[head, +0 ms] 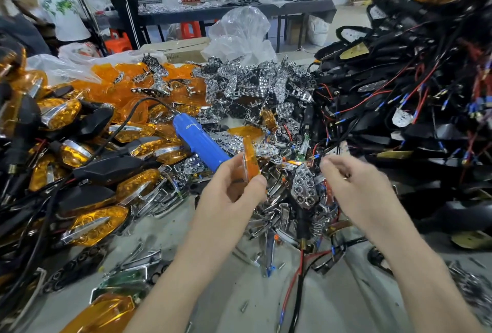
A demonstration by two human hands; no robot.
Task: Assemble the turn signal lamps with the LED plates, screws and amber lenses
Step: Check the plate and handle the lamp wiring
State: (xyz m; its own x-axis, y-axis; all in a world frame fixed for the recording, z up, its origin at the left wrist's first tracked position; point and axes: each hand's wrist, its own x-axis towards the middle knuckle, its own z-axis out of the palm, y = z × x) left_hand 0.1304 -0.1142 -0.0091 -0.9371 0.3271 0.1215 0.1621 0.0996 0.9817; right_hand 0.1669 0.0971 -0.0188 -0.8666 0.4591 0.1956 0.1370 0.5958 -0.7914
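Loose screws (244,306) are scattered on the table (226,292) near the forearms. An amber lens (250,163) is pinched edge-on by the left hand (229,186), over the chrome LED plates (303,186). The right hand (348,175) is curled narrow; whether anything small is held cannot be told. The lens could probably slip into the pile, or wires (300,274) could be snagged.

clear plastic bags (241,31) behind piles, orange stools (121,41) on floor, long dark table (239,10) at back.
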